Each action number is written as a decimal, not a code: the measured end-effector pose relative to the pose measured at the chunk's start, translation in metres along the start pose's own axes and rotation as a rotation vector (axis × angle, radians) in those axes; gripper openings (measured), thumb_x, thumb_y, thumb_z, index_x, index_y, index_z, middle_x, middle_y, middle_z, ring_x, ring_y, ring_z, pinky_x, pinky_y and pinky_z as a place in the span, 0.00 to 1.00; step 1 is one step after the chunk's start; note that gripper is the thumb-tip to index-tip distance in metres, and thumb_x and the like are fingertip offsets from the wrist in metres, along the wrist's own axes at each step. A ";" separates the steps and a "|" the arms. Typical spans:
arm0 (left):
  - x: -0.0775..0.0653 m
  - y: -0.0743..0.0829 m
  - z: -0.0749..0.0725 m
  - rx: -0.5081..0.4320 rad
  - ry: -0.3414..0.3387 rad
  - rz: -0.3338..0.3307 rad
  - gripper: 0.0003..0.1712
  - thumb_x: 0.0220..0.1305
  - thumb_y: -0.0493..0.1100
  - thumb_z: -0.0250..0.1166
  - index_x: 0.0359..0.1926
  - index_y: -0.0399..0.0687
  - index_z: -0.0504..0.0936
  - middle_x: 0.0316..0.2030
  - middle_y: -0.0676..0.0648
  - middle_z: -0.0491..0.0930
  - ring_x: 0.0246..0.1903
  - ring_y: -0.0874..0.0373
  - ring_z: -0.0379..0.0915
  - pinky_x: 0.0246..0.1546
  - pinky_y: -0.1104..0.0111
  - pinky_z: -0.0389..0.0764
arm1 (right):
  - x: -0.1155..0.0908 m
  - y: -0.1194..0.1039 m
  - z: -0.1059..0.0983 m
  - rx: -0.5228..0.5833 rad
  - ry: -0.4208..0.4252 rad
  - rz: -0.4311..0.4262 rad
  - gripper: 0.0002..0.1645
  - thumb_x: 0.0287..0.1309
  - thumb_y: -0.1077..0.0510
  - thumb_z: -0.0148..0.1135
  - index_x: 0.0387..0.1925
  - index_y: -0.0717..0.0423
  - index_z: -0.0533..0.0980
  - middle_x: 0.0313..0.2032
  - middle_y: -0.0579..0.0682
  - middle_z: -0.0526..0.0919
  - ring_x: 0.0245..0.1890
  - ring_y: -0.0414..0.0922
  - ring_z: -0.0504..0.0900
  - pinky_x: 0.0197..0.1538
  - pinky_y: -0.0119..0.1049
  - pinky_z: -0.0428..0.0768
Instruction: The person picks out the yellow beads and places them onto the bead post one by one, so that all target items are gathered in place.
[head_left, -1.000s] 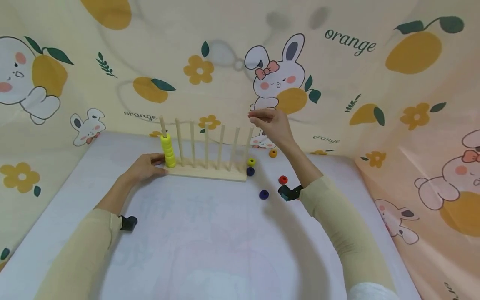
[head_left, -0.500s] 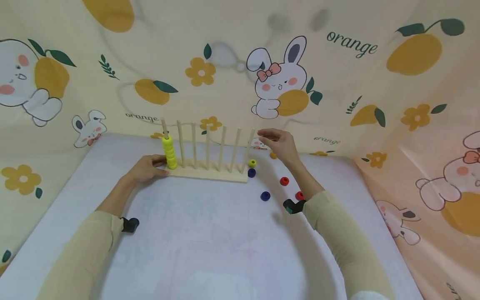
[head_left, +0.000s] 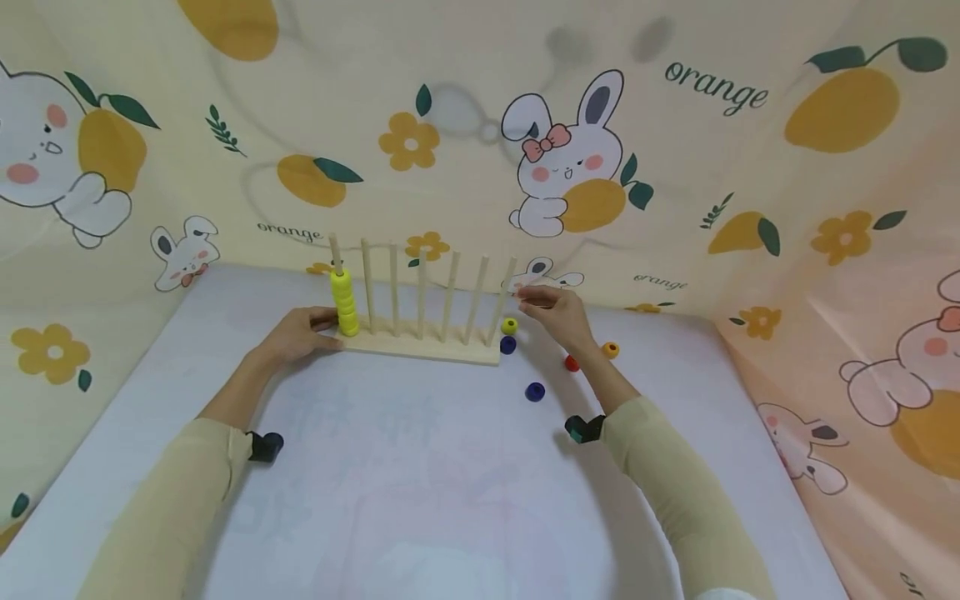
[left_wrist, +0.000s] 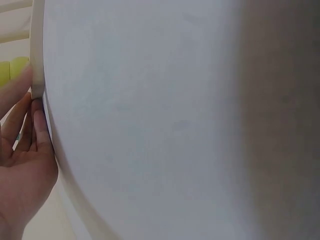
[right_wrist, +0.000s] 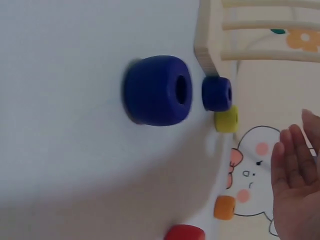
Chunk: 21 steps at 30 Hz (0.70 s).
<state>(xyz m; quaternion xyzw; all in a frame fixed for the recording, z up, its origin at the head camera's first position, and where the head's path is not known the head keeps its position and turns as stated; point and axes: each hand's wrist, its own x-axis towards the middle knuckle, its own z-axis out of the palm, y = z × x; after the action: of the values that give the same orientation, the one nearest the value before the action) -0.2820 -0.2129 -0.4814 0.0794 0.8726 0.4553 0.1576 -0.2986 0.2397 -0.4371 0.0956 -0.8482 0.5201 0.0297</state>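
Note:
A pale wooden peg rack (head_left: 420, 348) stands on the white table, with several upright pegs. Its leftmost peg carries a stack of several yellow beads (head_left: 345, 305); the other pegs are bare. My left hand (head_left: 296, 337) grips the left end of the rack's base, as the left wrist view also shows, beside the yellow stack. Right of the rack, my right hand (head_left: 558, 317) hovers near the last peg, above a loose yellow bead (head_left: 510, 327) and a blue bead (right_wrist: 217, 93). Its visible fingers look extended in the right wrist view, and no bead shows in them.
Another blue bead (head_left: 535, 392) lies nearer me, right of the rack. A red bead (head_left: 572, 363) and an orange bead (head_left: 611, 350) lie around the right forearm, the red one partly covered. A cloth (head_left: 450, 192) printed with rabbits and oranges hangs behind the table.
My right hand has come down from the top of the rightmost peg toward the table. An orange bead now shows right of the forearm. My left hand keeps its grip on the rack.

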 end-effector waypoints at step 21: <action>-0.002 0.003 0.000 -0.021 0.008 0.013 0.42 0.59 0.36 0.72 0.71 0.30 0.62 0.69 0.32 0.64 0.69 0.38 0.59 0.72 0.51 0.59 | 0.003 0.034 0.024 -0.235 -0.088 0.143 0.22 0.57 0.56 0.72 0.54 0.54 0.82 0.50 0.51 0.86 0.52 0.47 0.83 0.58 0.40 0.79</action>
<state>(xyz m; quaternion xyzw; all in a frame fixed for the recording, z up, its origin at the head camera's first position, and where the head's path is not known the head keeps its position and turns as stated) -0.2804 -0.2121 -0.4786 0.0816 0.8679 0.4657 0.1521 -0.3065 0.2334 -0.4775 0.0537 -0.9084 0.4132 -0.0337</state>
